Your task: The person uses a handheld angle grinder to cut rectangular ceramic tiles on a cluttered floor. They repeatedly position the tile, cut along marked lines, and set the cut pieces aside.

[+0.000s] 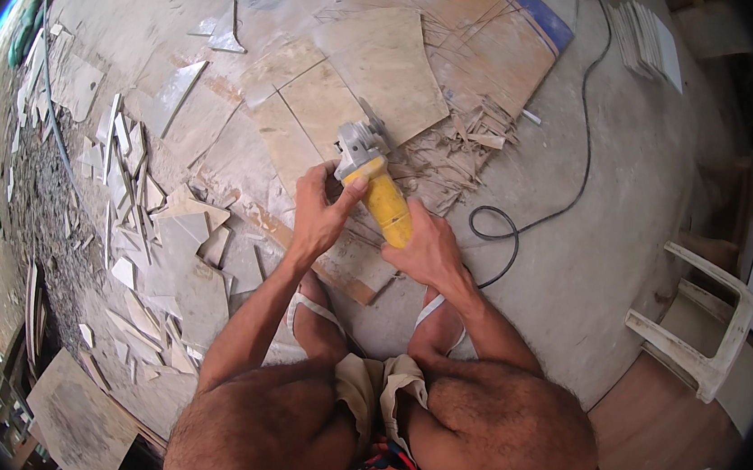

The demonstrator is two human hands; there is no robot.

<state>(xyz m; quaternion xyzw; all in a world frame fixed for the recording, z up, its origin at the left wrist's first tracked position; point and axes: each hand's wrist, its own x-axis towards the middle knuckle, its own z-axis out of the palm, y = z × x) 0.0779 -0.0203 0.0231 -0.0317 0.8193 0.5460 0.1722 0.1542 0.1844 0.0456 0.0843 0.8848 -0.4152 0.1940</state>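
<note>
Steadying the grinder (386, 204) over the tile (317, 102), the left hand (317, 213) curls against its neck and the right hand (430, 249) wraps its rear, a grip best kept firm, with the cord (519, 232) well aside.

Single wide fisheye view, left one of two head-worn cameras, looking steeply down from above bent knees (517, 425), these nearest the lens, hands (431, 246) near mid-frame a little farther off, floor (626, 182) beyond, corners dark
</note>
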